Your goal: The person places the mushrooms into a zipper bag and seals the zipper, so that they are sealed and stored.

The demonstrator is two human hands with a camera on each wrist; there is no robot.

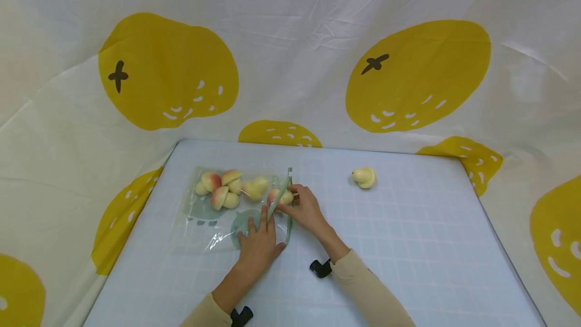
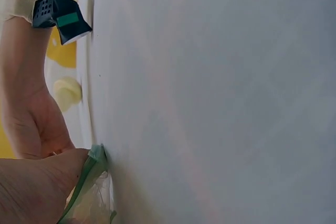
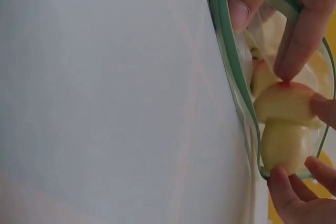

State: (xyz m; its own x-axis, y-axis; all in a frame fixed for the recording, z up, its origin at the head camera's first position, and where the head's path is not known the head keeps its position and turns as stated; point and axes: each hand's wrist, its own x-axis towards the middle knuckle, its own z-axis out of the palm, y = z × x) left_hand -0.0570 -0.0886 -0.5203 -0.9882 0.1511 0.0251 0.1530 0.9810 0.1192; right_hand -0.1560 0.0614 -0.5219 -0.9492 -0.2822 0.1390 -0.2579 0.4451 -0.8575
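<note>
A clear zip bag point(image 1: 204, 238) with green printed shapes lies at the table's left, its green-edged mouth facing right. Several pale yellow toy mushrooms point(image 1: 219, 197), some with red-blushed caps, are inside. My left hand point(image 1: 258, 246) rests on the bag at its mouth, fingers spread, the thumb at the lower lip. In the right wrist view, its thumb and finger point(image 3: 299, 45) hold the two lips apart. My right hand point(image 1: 307, 210) pinches a mushroom point(image 3: 286, 145) by stem and cap within the mouth. Part of the cap is hidden by the lip in the head view.
A loose pale yellow mushroom point(image 1: 364, 177) lies on its side at the back of the table point(image 1: 408, 226), to the right of the bag. Behind the table hangs a white cloth point(image 1: 290, 64) printed with yellow fruit. Each wrist wears a small black camera point(image 1: 320, 268).
</note>
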